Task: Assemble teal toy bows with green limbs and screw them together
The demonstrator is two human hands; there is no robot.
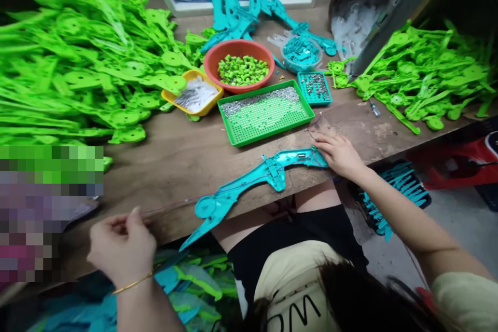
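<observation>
Turquoise moulded part (272, 170) lies near the front edge of the worktop (171, 161), open side up. Left hand (122, 246), left of the part: fingertips pinched together on a thin wire (163, 208), drawn out from the part's left end. Right hand (339, 154): fingers over the part's right end; cannot tell whether clamped. Green tray (264, 122) sits behind the part, orange bowl (212, 70) just beyond.

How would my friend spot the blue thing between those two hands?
Find the wooden bench and look just in front of the green tray. There, between the left hand and the right hand, lies a long blue plastic piece. Unlike the blue pieces heaped at the back, it lies alone, with a thin wire stretching to the left hand.
</observation>
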